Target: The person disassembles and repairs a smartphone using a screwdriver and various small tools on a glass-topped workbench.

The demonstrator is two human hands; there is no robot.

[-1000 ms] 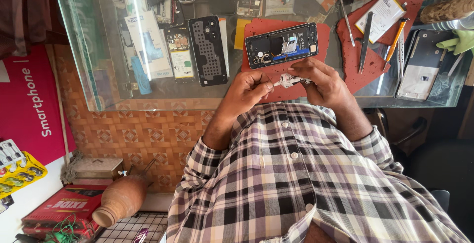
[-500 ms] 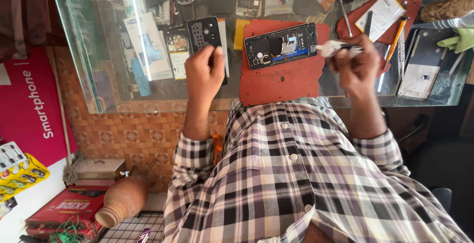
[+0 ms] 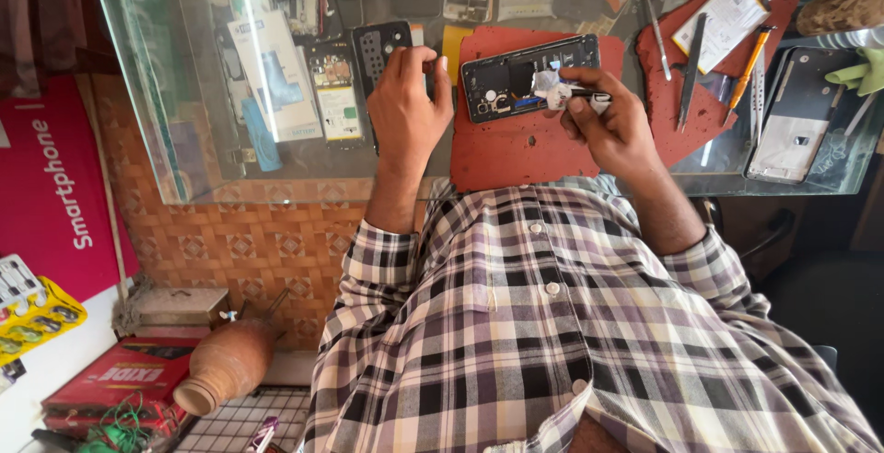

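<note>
Right hand (image 3: 612,126): fingers pinched shut around a slim metal tool (image 3: 589,96), tip aimed into the opened smartphone (image 3: 529,77). A small whitish scrap (image 3: 551,87), perhaps film or tape, sits at the tip; cannot tell whether the tool grips it or only touches it.

Left hand (image 3: 405,103): fingers curled down over the lower end of a black perforated phone panel (image 3: 379,48) on the glass countertop (image 3: 276,163), thumb near the mat's left edge. Cannot tell whether they grip it or just press on it.

The phone lies back-off, face down, at the top of a red work mat (image 3: 525,154), slightly tilted.

Judgement: the work wants a light, shallow tool angle, lifting at an edge rather than digging near the connectors; a steadying hand on the phone frame would help, since nothing holds it.

Textures: mat matte and faintly pitted, glass glossy with reflections. The phone's inside is dark, with small metal parts. Tweezers (image 3: 691,71) and an orange-handled tool (image 3: 750,62) lie well apart, to the right on a second red mat (image 3: 714,117).
</note>
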